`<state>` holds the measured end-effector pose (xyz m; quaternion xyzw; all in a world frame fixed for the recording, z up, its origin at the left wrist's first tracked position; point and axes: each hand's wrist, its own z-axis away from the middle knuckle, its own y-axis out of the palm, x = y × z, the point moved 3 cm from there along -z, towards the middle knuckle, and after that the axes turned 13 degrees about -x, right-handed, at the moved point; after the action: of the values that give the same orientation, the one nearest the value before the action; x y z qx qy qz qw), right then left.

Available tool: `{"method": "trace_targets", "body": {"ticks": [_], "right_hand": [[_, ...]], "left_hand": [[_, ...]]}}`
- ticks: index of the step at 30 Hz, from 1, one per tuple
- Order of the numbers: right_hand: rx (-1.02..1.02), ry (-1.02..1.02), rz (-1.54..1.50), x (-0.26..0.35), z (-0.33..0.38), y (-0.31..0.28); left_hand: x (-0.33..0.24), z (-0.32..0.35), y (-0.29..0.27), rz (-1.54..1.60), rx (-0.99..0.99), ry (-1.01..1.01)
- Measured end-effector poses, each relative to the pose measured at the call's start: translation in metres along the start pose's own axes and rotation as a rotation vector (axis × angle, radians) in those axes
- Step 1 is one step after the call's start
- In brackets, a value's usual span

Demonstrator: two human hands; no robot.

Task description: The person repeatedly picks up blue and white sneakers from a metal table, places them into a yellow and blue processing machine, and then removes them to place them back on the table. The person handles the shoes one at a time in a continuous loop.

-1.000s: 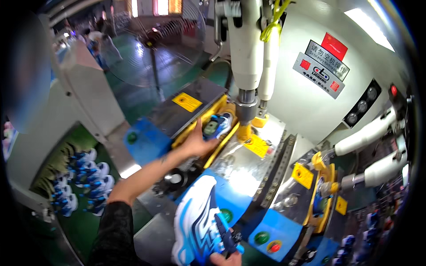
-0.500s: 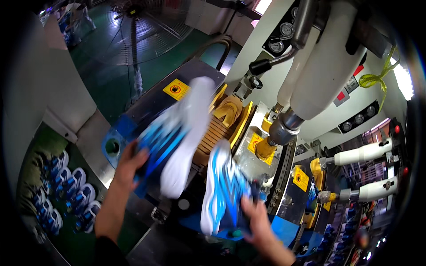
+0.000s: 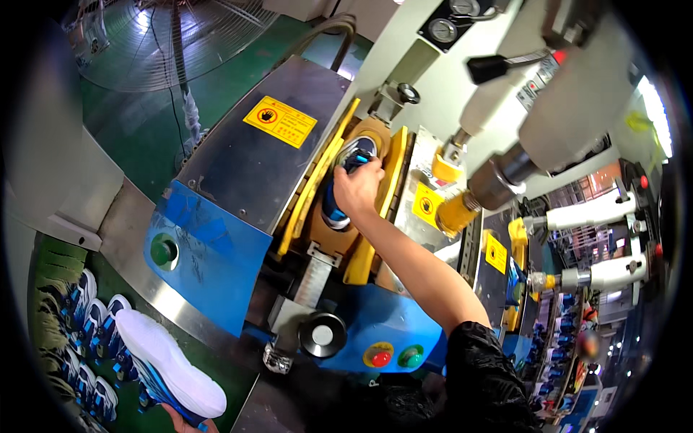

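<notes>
A blue and white sneaker (image 3: 333, 205) sits in the machine's cradle, between two long yellow side pads (image 3: 393, 169). My right hand (image 3: 357, 189) is closed over its upper near the laces, covering much of the shoe. Down at the lower left, my left hand (image 3: 184, 420) holds a second sneaker (image 3: 170, 361) by its blue upper, with the white sole turned up. Only a few fingers of that hand show at the picture's edge. A tan toe block (image 3: 377, 136) meets the cradled shoe's far end.
White press arms with a yellow-tipped ram (image 3: 456, 213) and a black-knobbed lever (image 3: 487, 69) hang right of the cradle. The blue front panel carries a red button (image 3: 377, 356) and a green button (image 3: 411, 356). Rows of sneakers (image 3: 92, 317) stand at left; a fan (image 3: 173, 43) stands behind.
Both sneakers were held up before the machine. The right hand has set one into the cradle; the left has moved its sneaker down and left. The view has shifted too.
</notes>
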<state>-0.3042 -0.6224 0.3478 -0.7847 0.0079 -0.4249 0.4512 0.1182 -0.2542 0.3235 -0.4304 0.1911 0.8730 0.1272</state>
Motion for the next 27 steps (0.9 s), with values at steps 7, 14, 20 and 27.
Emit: {"method": "trace_targets", "body": {"ticks": [7,14,20,27], "right_hand": [[0.529,0.008,-0.129,0.018,-0.003,-0.073],[0.246,-0.857,0.116,-0.099,0.220,-0.319],[0.347,-0.550,-0.114,-0.139,0.305,-0.338],[0.923,0.357,-0.897,-0.203,0.463,-0.357]], "left_hand": [[-0.019,0.027,0.005,-0.412,0.447,0.697],[-0.002,0.143,-0.028,0.218,0.439,-0.026],[-0.008,0.212,-0.077,0.087,0.319,-0.123],[-0.002,0.274,-0.188,0.032,0.049,-0.249]]}}
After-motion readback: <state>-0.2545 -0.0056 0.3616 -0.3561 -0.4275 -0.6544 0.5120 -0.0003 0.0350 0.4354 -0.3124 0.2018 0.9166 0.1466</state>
